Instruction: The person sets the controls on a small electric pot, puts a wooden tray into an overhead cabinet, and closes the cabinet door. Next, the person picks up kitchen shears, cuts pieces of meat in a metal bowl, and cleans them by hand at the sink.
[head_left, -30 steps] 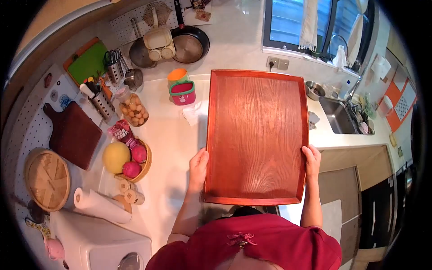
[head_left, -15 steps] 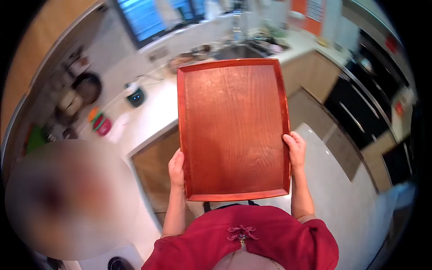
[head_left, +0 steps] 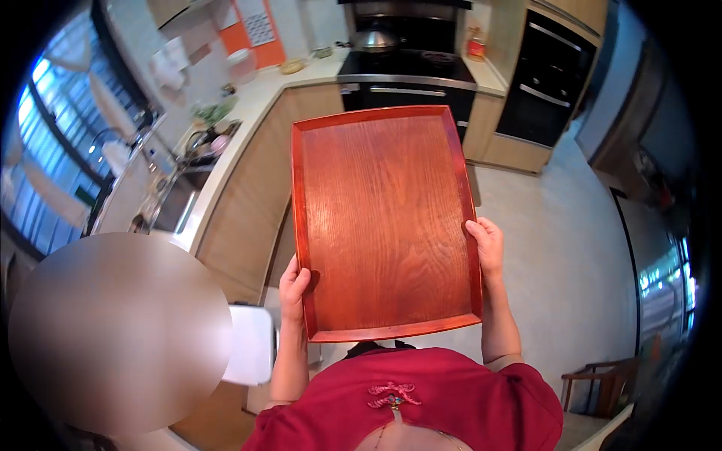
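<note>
A reddish-brown wooden tray with a raised rim is held out in front of my chest, nothing lying on it. My left hand grips its left rim near the bottom corner, thumb over the edge. On the opposite side, my right hand is closed round the right rim, a little higher up. The fingers beneath the tray are hidden on both sides.
Ahead stands a black stove with a metal pot on it. A built-in oven is to its right. Along the left run a counter and a sink. A wooden chair stands at lower right. A blurred patch covers the lower left.
My view has turned to the right, from the window-side counter toward the stove and oven. The tray has stayed in both hands in front of me.
</note>
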A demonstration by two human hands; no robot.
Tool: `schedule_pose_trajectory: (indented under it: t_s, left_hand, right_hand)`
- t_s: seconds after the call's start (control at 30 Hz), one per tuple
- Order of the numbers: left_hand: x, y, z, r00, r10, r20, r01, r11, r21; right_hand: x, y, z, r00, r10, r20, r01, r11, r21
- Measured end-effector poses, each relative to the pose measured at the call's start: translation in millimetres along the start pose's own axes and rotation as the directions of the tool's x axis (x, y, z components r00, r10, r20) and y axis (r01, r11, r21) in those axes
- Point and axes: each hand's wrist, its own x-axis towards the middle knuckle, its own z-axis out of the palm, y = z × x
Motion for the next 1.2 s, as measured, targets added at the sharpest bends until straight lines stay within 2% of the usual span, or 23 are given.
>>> schedule_pose_trajectory:
  t_s: [0.13,0.2,0.27,0.3,0.37,0.4,0.47,0.53,0.57,0.63,0.7,0.73,0.8,0.87,1.0,1.07,1.2]
  left_hand:
    - [72,-30,52,0.982,-0.068,0.177,0.067,0.998,0.008]
    - [106,-48,78,0.971,-0.092,0.219,0.103,0.994,-0.041]
    - [144,-61,105,0.951,-0.15,0.27,0.196,0.968,-0.153]
    - [168,-72,110,0.938,-0.158,0.308,0.208,0.968,-0.137]
    - [217,-85,139,0.91,-0.12,0.397,0.201,0.964,-0.171]
    - [240,-98,151,0.889,-0.11,0.444,0.209,0.961,-0.181]
    - [282,-113,178,0.861,-0.115,0.495,0.211,0.967,-0.142]
    - [319,-130,213,0.836,-0.117,0.537,0.317,0.901,-0.296]
    - [334,-144,227,0.822,-0.126,0.555,0.333,0.897,-0.291]
    - [367,-192,249,0.722,-0.064,0.688,0.517,0.712,-0.476]
    - [395,-236,282,0.619,0.079,0.782,0.671,0.465,-0.578]
    - [403,-254,302,0.612,0.082,0.786,0.674,0.466,-0.573]
    - [413,-281,347,0.643,0.186,0.742,0.439,0.705,-0.557]
    - [422,-304,390,0.678,0.12,0.725,0.371,0.796,-0.478]
    - [456,-340,488,0.693,0.137,0.707,0.381,0.764,-0.521]
    - [477,-353,535,0.701,0.183,0.689,0.382,0.719,-0.58]
    - [510,-368,600,0.71,0.23,0.666,0.401,0.645,-0.651]
  right_hand:
    - [45,-10,-57,0.99,-0.091,-0.111,0.085,0.995,-0.057]
    - [70,-7,-80,0.977,-0.157,-0.146,0.144,0.984,-0.101]
    - [100,-12,-103,0.973,-0.151,-0.177,0.137,0.987,-0.088]
    - [116,-12,-116,0.964,-0.18,-0.198,0.162,0.981,-0.104]
    - [155,-15,-143,0.942,-0.221,-0.252,0.167,0.961,-0.221]
    - [173,-14,-151,0.932,-0.241,-0.269,0.182,0.957,-0.226]
    - [194,-23,-166,0.918,-0.199,-0.343,0.169,0.979,-0.113]
    - [219,-16,-199,0.894,-0.238,-0.379,0.207,0.971,-0.122]
    - [229,-12,-215,0.881,-0.266,-0.391,0.239,0.964,-0.119]
    - [249,-19,-244,0.849,-0.272,-0.453,0.261,0.961,-0.087]
    - [275,-23,-279,0.82,-0.283,-0.498,0.296,0.954,-0.054]
    - [288,-23,-302,0.805,-0.316,-0.502,0.327,0.943,-0.069]
    - [318,-25,-347,0.789,-0.359,-0.498,0.367,0.926,-0.086]
    - [348,-30,-391,0.778,-0.43,-0.457,0.402,0.901,-0.164]
    - [427,-45,-477,0.781,-0.454,-0.428,0.411,0.891,-0.194]
    - [465,-59,-508,0.815,-0.394,-0.425,0.391,0.915,-0.1]
    - [544,-83,-545,0.845,-0.358,-0.398,0.367,0.929,-0.058]
